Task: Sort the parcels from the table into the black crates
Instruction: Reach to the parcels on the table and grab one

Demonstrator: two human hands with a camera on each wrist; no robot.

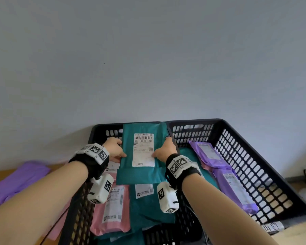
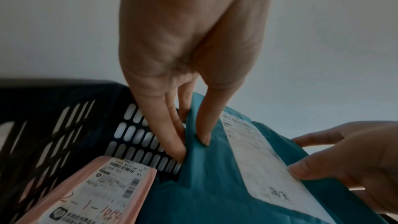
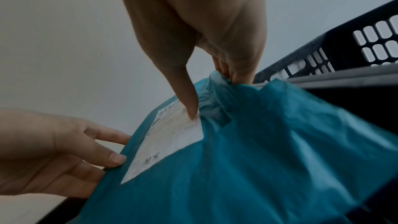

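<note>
Against a pale wall, both hands [image 1: 113, 149] [image 1: 164, 150] pinch a teal parcel [image 1: 141, 152].

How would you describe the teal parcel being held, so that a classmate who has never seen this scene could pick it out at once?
Find the two black crates against the wall and look at the left crate. Above its far end, both hands, left hand and right hand, pinch the side edges of a teal parcel. Other teal parcels lie flat in the crates; only this one is raised, its white label facing up.

Matt plastic teal parcel [image 1: 141, 152]; paper label [image 1: 143, 149].
</note>
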